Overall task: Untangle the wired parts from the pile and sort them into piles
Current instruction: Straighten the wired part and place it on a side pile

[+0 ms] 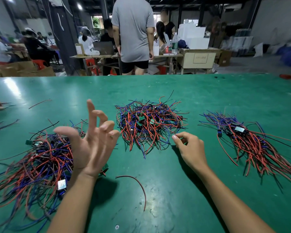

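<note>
Here, in the head view, a green desk [175,190] carries three heaps of wired parts. The tangled pile [149,122], a knot of red, blue and black leads with small green boards in it, lies at the middle of the desk. A sorted pile [252,145] lies toward the right edge, its leads combed roughly one way and running off toward the near right corner. Another heap [35,167] spreads toward the left edge and the near left corner, with a small green board at its far side.

The left hand [91,148] is raised above the desk, palm turned up and toward the camera, in front of the left heap's right side. Its fingers [91,115] are released and spread, the forefinger straight up and the others loosely bent, and they hold nothing.

The right hand [190,148] sits low at the near right rim of the tangled pile. Its thumb and forefinger are pressed together at the tips, apparently pinching a thin lead, though the lead itself is too fine to make out.

A single loose wire [138,185], dark red, curves on the bare desk between the two forearms. A second stray wire [39,103] lies toward the far left.

Beyond the far edge a person in a grey shirt [133,27] stands with their back turned, and others sit at tables behind.
</note>
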{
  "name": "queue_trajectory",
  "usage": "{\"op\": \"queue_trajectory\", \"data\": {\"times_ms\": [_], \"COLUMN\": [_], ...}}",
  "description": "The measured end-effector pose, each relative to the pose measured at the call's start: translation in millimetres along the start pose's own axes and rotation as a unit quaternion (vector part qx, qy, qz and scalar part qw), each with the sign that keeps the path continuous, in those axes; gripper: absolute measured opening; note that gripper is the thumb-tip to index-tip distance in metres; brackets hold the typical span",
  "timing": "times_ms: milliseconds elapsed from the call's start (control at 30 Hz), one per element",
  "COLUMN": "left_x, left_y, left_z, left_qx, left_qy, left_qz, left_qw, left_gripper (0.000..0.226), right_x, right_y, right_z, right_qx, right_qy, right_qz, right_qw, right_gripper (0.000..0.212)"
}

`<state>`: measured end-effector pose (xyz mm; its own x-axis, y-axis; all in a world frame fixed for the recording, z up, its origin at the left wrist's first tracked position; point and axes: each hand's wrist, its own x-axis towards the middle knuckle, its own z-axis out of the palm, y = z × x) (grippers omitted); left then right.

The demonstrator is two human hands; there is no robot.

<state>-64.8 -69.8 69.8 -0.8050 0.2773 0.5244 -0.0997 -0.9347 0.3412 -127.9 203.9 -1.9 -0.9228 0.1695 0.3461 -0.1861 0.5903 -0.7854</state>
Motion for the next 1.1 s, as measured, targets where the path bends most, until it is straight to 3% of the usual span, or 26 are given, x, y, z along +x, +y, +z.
{"op": "queue_trajectory", "data": {"times_ms": [67,167,200,267,433,567,667,767,833,867,933,1000,1033,1100], "left_x": [4.7,10.8,10.9,9.8,13.3,9.9,9.5,10.5,9.2,8.3,6.9,6.9,6.8,6.7], "left_y": [-6.5,-27.9,-37.2,-53.9,-65.0,-62.7,-60.6,-57.2,-54.2,-53.0,-51.0,-50.4,-50.4,-50.4], "left_z": [-5.9,-17.4,-20.4,-25.6,-27.8,-28.0,-25.8,-23.1,-20.3,-18.2,-14.4,-12.2,-11.5,-10.0], "left_qx": [0.181,0.432,0.477,0.489,0.412,0.432,0.409,0.416,0.463,0.492,0.537,0.565,0.577,0.584], "left_qy": [0.114,0.254,0.274,0.299,0.340,0.314,0.316,0.298,0.266,0.246,0.207,0.179,0.169,0.154], "left_qz": [-0.021,-0.135,-0.174,-0.221,-0.222,-0.228,-0.214,-0.198,-0.188,-0.181,-0.159,-0.141,-0.137,-0.129], "left_qw": [0.977,0.855,0.817,0.789,0.816,0.814,0.829,0.836,0.824,0.815,0.802,0.793,0.788,0.786], "left_gripper": [0.076,0.052,0.046,0.043,0.047,0.032,0.025,0.027,0.026,0.025,0.026,0.026,0.025,0.023], "right_x": [-3.0,-15.0,-21.1,-33.8,-57.8,-66.8,-67.7,-60.5,-51.7,-47.1,-39.5,-33.8,-32.8,-31.6], "right_y": [-5.2,-18.8,-24.8,-36.0,-56.7,-65.7,-62.2,-61.5,-60.8,-58.8,-52.0,-47.8,-48.4,-49.5], "right_z": [-0.5,-1.0,-0.8,-0.4,-1.3,3.3,3.3,-1.6,-5.3,-7.0,-9.5,-10.0,-10.2,-10.9], "right_qx": [0.019,0.019,0.006,-0.013,0.038,0.033,0.039,0.053,0.039,0.032,0.029,0.085,0.130,0.178], "right_qy": [0.015,0.065,0.076,0.080,-0.019,-0.088,-0.103,0.022,0.117,0.118,0.001,-0.158,-0.218,-0.248], "right_qz": [-0.033,-0.089,-0.114,-0.171,-0.368,-0.418,-0.398,-0.312,-0.218,-0.174,-0.101,-0.069,-0.067,-0.090], "right_qw": [0.999,0.994,0.991,0.982,0.929,0.904,0.911,0.948,0.968,0.977,0.994,0.981,0.965,0.948], "right_gripper": [0.018,0.018,0.019,0.018,0.008,0.009,0.011,0.026,0.021,0.020,0.040,0.052,0.045,0.023]}}
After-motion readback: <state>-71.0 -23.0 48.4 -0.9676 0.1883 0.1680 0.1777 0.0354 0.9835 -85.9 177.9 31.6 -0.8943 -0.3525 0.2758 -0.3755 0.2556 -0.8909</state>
